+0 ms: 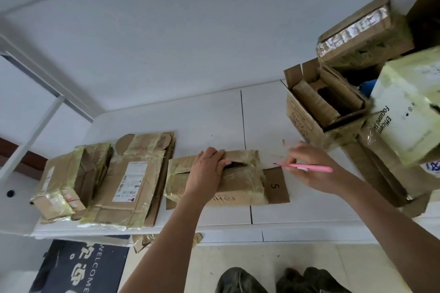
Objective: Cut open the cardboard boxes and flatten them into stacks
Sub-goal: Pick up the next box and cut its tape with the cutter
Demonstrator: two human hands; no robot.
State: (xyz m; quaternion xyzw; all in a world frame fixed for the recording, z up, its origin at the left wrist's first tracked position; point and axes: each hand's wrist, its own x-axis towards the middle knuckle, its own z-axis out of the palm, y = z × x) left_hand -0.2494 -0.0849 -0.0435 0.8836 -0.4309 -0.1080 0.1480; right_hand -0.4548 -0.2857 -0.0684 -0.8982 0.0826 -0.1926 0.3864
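A: Box position?

B: Taped box (238, 178) lies on the white desk (262, 114), front centre, with a dark slit open along its top. A brown flap (277, 185) marked "5" sticks out from its right side, flat on the desk.

A: Left grip?

B: Left hand (206, 171) rests palm-down on the left half of the box top. Fingers reach over the far edge; the thumb sits at the left end of the slit. Fingers are only loosely bent, pressing rather than clenched round anything.

A: Right grip?

B: Right hand (312, 166) pinches a pink cutter (307, 167), held nearly level with its dark tip pointing left. The tip is just beside the box's right end, above the flap, apart from the box. I cannot tell whether it touches the flap.

A: Stacks?

B: Flattened cardboard (133, 181) with a white label lies just left of the box. Further left, a second pile (69, 181), taped, at the desk's left end.

A: Remaining boxes?

B: Far right: an open box (316, 112) holding cardboard pieces, a taped box (362, 35) tilted above it, and a pale box (409, 112) with printed text.

A: Floor?

B: Dark mat (83, 269) reading "WELCOME", cardboard scraps (142, 241) under the desk edge.
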